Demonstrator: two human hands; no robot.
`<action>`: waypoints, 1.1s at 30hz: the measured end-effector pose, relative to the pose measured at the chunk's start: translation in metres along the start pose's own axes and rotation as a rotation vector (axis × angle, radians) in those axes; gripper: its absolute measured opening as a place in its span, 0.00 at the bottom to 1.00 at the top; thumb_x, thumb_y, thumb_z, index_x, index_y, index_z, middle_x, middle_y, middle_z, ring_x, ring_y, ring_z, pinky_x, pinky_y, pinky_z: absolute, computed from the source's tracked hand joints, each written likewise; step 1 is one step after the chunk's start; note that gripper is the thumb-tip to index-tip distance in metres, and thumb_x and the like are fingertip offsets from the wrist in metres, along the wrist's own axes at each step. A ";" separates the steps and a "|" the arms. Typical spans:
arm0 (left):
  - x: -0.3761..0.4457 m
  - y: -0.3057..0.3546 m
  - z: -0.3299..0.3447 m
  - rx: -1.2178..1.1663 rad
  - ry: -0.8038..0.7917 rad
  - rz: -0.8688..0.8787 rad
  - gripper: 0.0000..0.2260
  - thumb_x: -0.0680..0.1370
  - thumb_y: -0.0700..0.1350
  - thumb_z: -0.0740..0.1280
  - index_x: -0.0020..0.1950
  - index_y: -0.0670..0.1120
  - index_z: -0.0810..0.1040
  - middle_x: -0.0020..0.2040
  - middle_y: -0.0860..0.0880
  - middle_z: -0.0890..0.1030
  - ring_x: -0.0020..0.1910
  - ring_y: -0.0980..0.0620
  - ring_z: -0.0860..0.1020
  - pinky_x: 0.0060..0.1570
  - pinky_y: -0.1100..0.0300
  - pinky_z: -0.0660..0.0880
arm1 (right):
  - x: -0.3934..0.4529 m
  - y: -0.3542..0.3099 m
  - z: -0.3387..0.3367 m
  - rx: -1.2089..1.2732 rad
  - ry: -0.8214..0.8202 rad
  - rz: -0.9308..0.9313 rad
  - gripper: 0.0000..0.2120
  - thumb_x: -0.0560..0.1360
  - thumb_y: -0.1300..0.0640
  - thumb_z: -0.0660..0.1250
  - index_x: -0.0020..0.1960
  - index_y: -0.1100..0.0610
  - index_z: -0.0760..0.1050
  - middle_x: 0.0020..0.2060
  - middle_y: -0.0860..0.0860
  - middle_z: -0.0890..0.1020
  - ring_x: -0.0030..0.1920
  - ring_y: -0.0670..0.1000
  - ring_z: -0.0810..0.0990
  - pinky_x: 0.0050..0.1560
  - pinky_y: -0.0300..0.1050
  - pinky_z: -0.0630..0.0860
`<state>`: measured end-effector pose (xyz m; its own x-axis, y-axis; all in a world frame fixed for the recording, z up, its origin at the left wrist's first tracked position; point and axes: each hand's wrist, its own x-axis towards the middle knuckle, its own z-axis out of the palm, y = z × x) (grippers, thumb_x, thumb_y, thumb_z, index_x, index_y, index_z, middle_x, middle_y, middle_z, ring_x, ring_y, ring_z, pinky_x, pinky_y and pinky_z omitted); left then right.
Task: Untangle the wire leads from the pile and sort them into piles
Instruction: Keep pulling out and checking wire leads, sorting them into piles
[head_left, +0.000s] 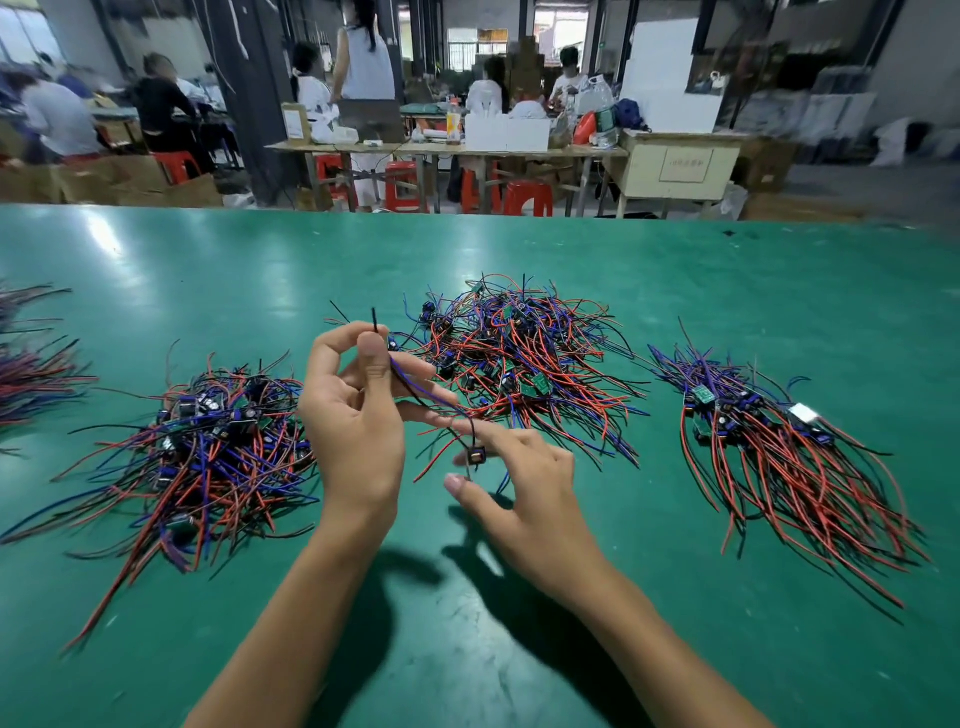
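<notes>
A green desk (675, 291) carries several heaps of wire leads in red, blue, purple and black, many ending in small dark components or green circuit boards. The biggest heap, the tangled pile (519, 358), sits at the middle beyond the hands, its leads looping and crossing every way. To its left lies the left pile (208, 457), loosely fanned, with its long ends running toward the near edge. To the right lies the right pile (769, 447), its leads combed more nearly parallel, with the boards gathered at the far end and one small white piece among them. A further bundle (31, 374) at the far left is cut off by the frame edge.

The left hand (353, 415) is raised in front of the tangled pile, and its grip pinches a single lead (415, 387) between thumb and forefinger; a black tip pokes up above the fingers. That lead's blue and black strands run down to the right to a small dark component (475, 454), which hangs just beside the right hand (524, 499). The right hand's fingers are spread and relaxed; whether the forefinger touches the component cannot be told. Red strands below it blur together.

Across the room, people sit at workbenches with red stools (524, 197), all soft and hard to make out.
</notes>
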<state>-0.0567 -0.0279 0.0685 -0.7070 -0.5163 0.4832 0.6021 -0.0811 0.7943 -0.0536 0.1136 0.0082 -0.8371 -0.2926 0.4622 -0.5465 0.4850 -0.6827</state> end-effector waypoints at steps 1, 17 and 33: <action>0.003 0.001 -0.001 -0.012 0.020 -0.018 0.04 0.85 0.46 0.60 0.52 0.47 0.71 0.34 0.48 0.83 0.27 0.47 0.82 0.23 0.60 0.76 | 0.000 0.000 0.001 0.020 0.031 0.001 0.17 0.77 0.48 0.72 0.65 0.43 0.77 0.50 0.37 0.82 0.58 0.36 0.74 0.64 0.45 0.60; -0.002 -0.008 -0.011 0.272 -0.713 -0.586 0.17 0.78 0.54 0.67 0.61 0.44 0.82 0.53 0.43 0.86 0.50 0.53 0.83 0.56 0.48 0.75 | 0.012 -0.010 -0.016 0.888 -0.141 0.360 0.22 0.79 0.43 0.54 0.54 0.55 0.81 0.25 0.51 0.76 0.27 0.47 0.70 0.29 0.37 0.65; 0.049 0.000 -0.081 1.272 0.291 0.141 0.12 0.79 0.52 0.68 0.59 0.49 0.84 0.53 0.41 0.83 0.51 0.40 0.76 0.53 0.47 0.72 | 0.005 0.021 -0.011 -0.204 0.123 0.348 0.06 0.80 0.46 0.65 0.54 0.45 0.78 0.46 0.39 0.80 0.52 0.45 0.77 0.50 0.44 0.72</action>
<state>-0.0616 -0.1220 0.0623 -0.4653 -0.6313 0.6205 -0.2185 0.7612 0.6106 -0.0691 0.1315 0.0028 -0.9549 0.0125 0.2965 -0.2052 0.6943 -0.6898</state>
